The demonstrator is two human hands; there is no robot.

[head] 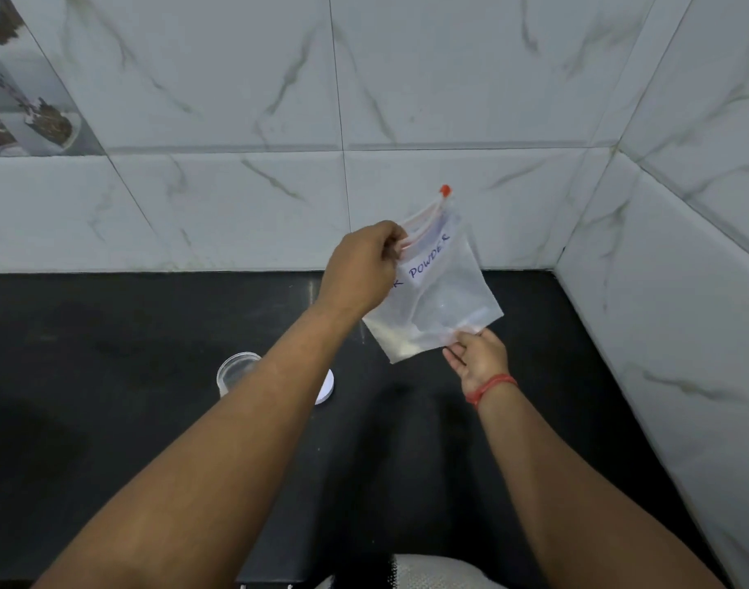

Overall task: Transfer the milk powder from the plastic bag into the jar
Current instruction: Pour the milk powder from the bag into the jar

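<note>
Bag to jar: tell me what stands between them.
The left forearm crosses over the jar, covering part of its mouth. The bag, held up by both hands, is otherwise free; no lid shows on the jar.

Two hands: the left hand (361,265) and the right hand (480,360). One bag (443,299), with one red slider (445,190) on its zip. One jar (237,371). One white lid (327,388), partly hidden behind the left arm. One red wristband (491,386). One black counter (109,333).
</note>
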